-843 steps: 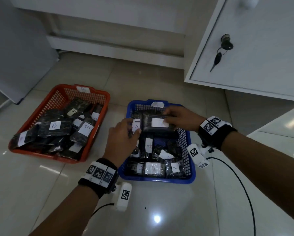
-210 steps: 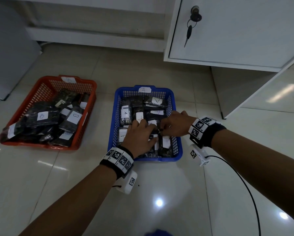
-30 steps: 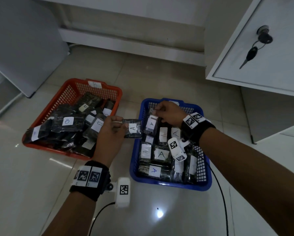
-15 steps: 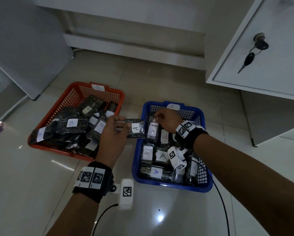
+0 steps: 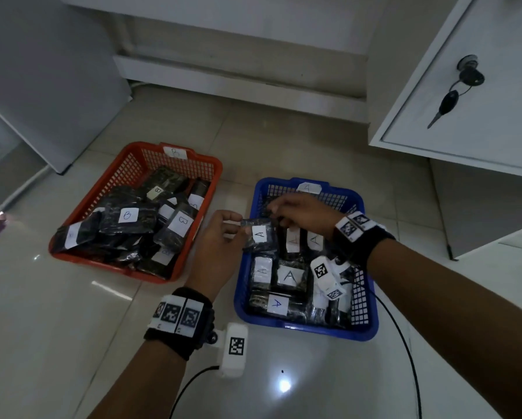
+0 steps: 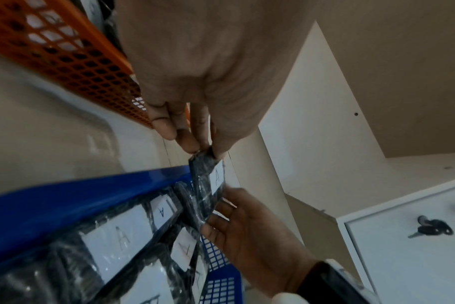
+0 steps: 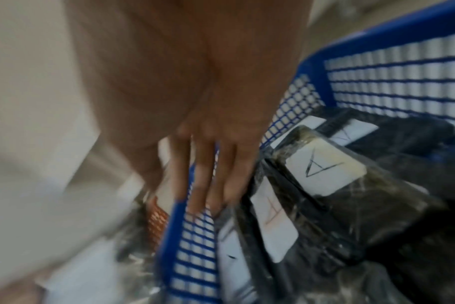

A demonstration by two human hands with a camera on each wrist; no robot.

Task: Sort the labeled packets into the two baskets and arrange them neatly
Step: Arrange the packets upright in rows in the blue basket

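My left hand (image 5: 238, 228) pinches one end of a dark packet labelled A (image 5: 260, 235) over the left rim of the blue basket (image 5: 309, 331). In the left wrist view the thumb and fingers (image 6: 192, 142) clamp the packet (image 6: 208, 185). My right hand (image 5: 276, 211) reaches across the basket's back, and its straight fingers (image 6: 217, 218) touch the packet's other end. The right wrist view is blurred; there the right hand (image 7: 208, 202) points down at the basket's left wall. Several A packets (image 5: 288, 275) lie in rows inside. The red basket (image 5: 102, 261) holds several B packets (image 5: 128, 215).
Both baskets stand side by side on a glossy tiled floor (image 5: 284, 385). A white cabinet door with a key (image 5: 448, 104) in its lock rises at the right. A grey panel (image 5: 51, 86) leans at the left. Cables run from both wrist cameras.
My left hand has carried the A packet to the right, over the blue basket's rim. My right hand has left the back-row packets and come to the held packet's far end.
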